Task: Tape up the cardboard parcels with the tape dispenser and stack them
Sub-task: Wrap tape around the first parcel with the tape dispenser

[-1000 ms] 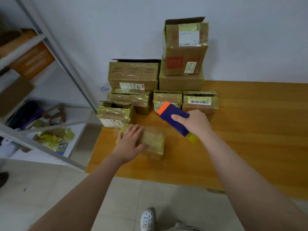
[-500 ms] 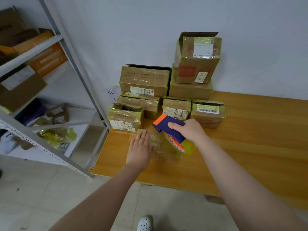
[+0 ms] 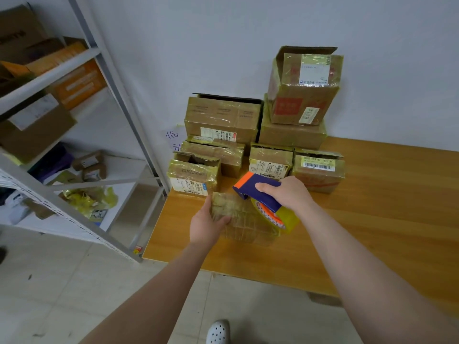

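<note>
Near the left edge of the tabletop [image 3: 372, 219], left grip [image 3: 207, 224] curls round a parcel [image 3: 244, 219]; right grip [image 3: 285, 194] clasps the dispenser [image 3: 250, 186] just above it.

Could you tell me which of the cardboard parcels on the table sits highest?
The parcel with the red print and the 6414 sticker, stacked on a plain box; all the others sit lower.

Count: eight cardboard parcels on one table [image 3: 372, 232]. One held parcel [image 3: 242, 219] sits in the grip of the left hand [image 3: 207, 225]; seven other parcels [image 3: 223, 117] stand beyond that grip. One tape dispenser [image 3: 258, 188], gripped by the right hand [image 3: 289, 194]. One shelving unit [image 3: 119, 95]; one shoe [image 3: 218, 331].
</note>
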